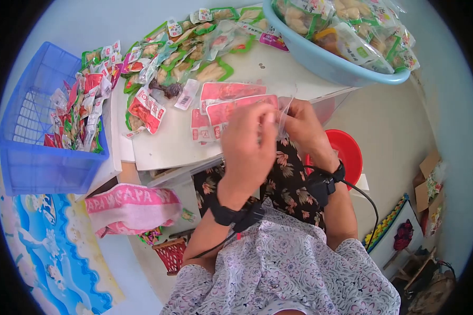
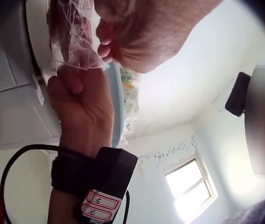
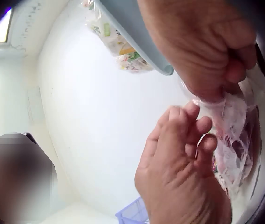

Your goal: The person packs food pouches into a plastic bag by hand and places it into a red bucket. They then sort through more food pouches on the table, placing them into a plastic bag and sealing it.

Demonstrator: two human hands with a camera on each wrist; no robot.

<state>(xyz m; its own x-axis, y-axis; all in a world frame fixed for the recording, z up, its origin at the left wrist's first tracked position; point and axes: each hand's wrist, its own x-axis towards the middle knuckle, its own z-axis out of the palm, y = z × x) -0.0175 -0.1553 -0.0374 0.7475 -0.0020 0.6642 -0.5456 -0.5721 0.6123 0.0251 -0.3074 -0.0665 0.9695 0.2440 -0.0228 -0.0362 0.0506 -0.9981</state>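
In the head view, my right hand (image 1: 306, 127) pinches the edge of a clear plastic bag (image 1: 285, 116) near the table's front edge. My left hand (image 1: 248, 151), blurred, hovers beside it with loosely bent fingers. The right wrist view shows the left hand (image 3: 181, 170) holding nothing visible, its fingertips close to the crinkled bag (image 3: 233, 140) below the right hand (image 3: 202, 46). In the left wrist view, the bag (image 2: 78, 42) rises from the right hand's (image 2: 83, 102) curled fingers, near the left hand (image 2: 146, 32). Flat red-and-white packets (image 1: 226, 92) lie behind the left hand.
Many green-edged food packs (image 1: 213, 71) cover the table's back. At left, a blue basket (image 1: 50, 170) holds small packs; a light blue basin (image 1: 331, 71) with larger packs stands at the back right. A red basin (image 1: 352, 155) is below right, a pink towel (image 1: 134, 210) at lower left.
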